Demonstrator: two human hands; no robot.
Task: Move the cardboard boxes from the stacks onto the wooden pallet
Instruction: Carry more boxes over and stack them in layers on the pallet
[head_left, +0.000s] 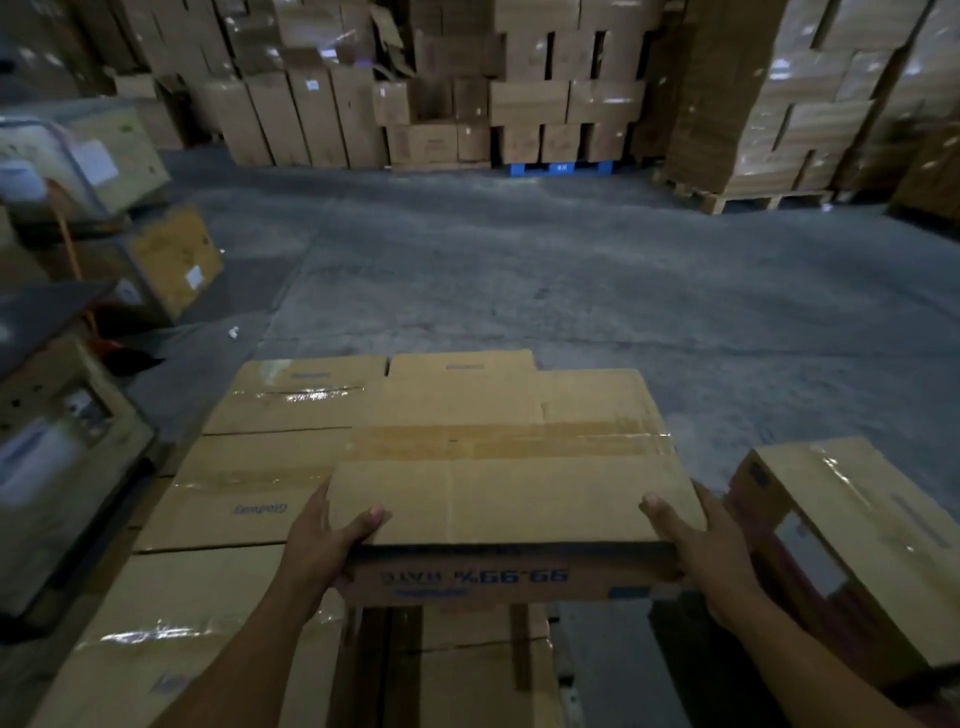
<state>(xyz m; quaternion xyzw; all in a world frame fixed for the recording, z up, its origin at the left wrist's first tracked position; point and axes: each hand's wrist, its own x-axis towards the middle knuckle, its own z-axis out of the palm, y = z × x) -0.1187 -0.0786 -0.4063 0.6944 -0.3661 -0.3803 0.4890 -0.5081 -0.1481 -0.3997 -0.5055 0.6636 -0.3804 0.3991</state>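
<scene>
- My left grip (322, 545) is curled round the near left corner of the cardboard box (509, 467): the thumb lies on the top face and the fingers wrap the side and lower edge.
- My right grip (698, 551) clasps the near right corner the same way, thumb on top and fingers down the side.
- Both grips are closed on the box; neither one is free.
- The box sits level between my hands, directly in front of me, its flaps sealed by a strip of clear tape across the top.
- Its near face carries blue print that reads upside down from here, "99.99%".
- The box overlaps a layer of taped boxes (234, 493) that lie flat, side by side, just below and to its left; I cannot tell whether it touches them or hangs just over them.
- More cartons show in shadow beneath its near edge.
- Another taped box (857, 545) lies tilted just beside my right wrist.
- Beyond is bare concrete floor (571, 286).
- Well apart, across the floor, stand tall stacks of cartons (519, 93), one on a blue pallet (561, 167), one on a wooden pallet (769, 200).
- At my left are blurred, film-wrapped boxes (78, 156).
</scene>
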